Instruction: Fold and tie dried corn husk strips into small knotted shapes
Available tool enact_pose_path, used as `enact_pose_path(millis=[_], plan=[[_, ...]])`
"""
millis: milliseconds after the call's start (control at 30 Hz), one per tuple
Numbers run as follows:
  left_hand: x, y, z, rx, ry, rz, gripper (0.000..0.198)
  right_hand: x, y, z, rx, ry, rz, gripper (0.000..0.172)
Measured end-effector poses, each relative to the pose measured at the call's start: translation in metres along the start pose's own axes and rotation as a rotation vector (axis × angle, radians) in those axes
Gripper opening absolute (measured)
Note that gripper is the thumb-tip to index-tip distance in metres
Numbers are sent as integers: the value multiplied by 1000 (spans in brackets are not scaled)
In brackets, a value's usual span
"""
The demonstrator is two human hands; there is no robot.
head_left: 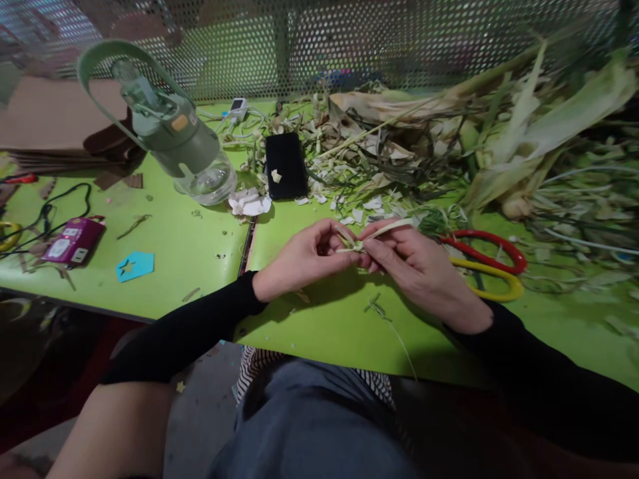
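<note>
Both my hands meet over the front of the green table (319, 319), pinching a pale strip of corn husk (392, 227) between them. My left hand (312, 256) grips a looped part of the strip with thumb and fingertips. From the other side, my right hand (417, 266) pinches the same strip, and one end sticks out above its fingers. Where the fingertips meet, the husk is folded or knotted; I cannot tell which. Scissors (499, 249) with one red and one yellow handle lie behind my right hand, which partly hides them. A thin green strand (382, 309) lies below the hands.
Corn husks (519, 146) and scraps heap up at the back right. A black phone (286, 165), a green-topped water bottle (192, 143) and crumpled tissue (249, 201) stand or lie behind my hands. Leftward are a purple box (74, 241), a blue tag (134, 266) and stacked brown sheets (60, 126).
</note>
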State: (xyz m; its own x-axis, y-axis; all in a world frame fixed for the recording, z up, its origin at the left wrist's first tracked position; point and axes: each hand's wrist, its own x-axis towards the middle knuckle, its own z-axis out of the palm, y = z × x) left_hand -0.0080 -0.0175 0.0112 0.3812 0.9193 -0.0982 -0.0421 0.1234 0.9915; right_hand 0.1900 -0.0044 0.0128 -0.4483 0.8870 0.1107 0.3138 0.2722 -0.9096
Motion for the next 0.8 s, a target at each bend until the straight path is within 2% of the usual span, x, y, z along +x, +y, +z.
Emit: enact_pose_path(millis=[200, 300, 467, 600, 700, 800], plan=[[0, -5, -1, 135, 21, 129, 22, 1, -5, -2, -252, 91, -118, 19], [-1, -6, -1, 209, 13, 159, 16, 1, -8, -3, -229, 74, -77, 17], [-2, -6, 0, 301, 75, 241, 7, 1, -10, -3, -148, 70, -15, 22], [-2, -8, 0, 248, 86, 239, 12, 1, -9, -3, -122, 30, -1, 28], [-2, -8, -1, 153, 95, 189, 21, 1, -8, -3, -176, -29, -22, 29], [-2, -6, -1, 91, 82, 153, 23, 0, -11, -3, -261, -35, -56, 29]])
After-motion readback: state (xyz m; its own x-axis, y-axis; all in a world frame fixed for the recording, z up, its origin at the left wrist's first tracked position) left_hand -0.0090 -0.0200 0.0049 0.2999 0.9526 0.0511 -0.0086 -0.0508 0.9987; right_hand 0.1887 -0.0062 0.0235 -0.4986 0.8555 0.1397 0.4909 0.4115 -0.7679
